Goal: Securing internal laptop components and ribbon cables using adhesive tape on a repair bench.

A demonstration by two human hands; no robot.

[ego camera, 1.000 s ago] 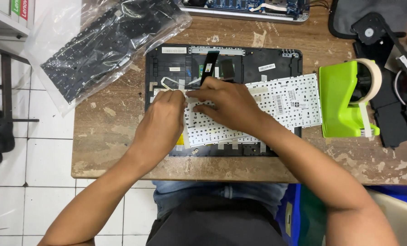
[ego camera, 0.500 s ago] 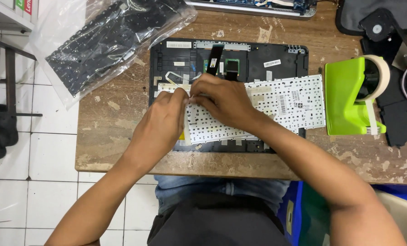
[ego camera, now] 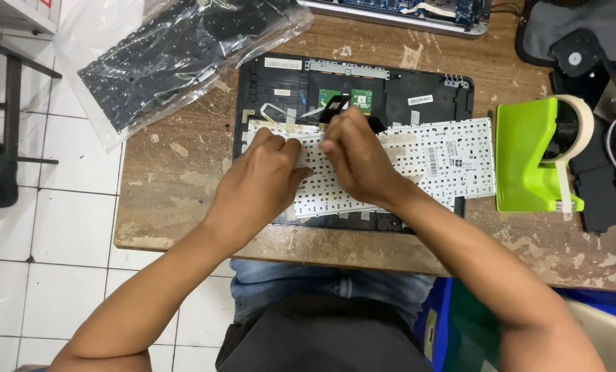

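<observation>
Both hands work at the top edge of a white keyboard backplate [ego camera: 418,162] that lies face-down across a black laptop shell [ego camera: 280,86] on the worn wooden counter [ego camera: 177,179]. The left hand [ego camera: 263,179] rests on the plate's left part, its fingers curled and pressing near the upper left corner. The right hand [ego camera: 356,158] sits just beside it, fingertips pinched at a black ribbon strip [ego camera: 339,107] that rises from the plate's upper edge; whether it truly grips the strip or only presses it cannot be told. The backplate carries small white rectangular stickers with dark print toward its right half, and strips of pale tape along its top edge. The shell bears a long white label [ego camera: 282,63] at its upper left and a small slanted white label [ego camera: 420,100] to the right of a green circuit board [ego camera: 363,100]. At upper left, a black keyboard [ego camera: 177,55] lies in a clear, crumpled plastic bag [ego camera: 87,41]. To the right of the backplate, just beside it, stands a lime-green tape dispenser [ego camera: 528,155] with a roll of cream tape [ego camera: 583,120]. Another opened laptop [ego camera: 404,14] lies along the far edge.
</observation>
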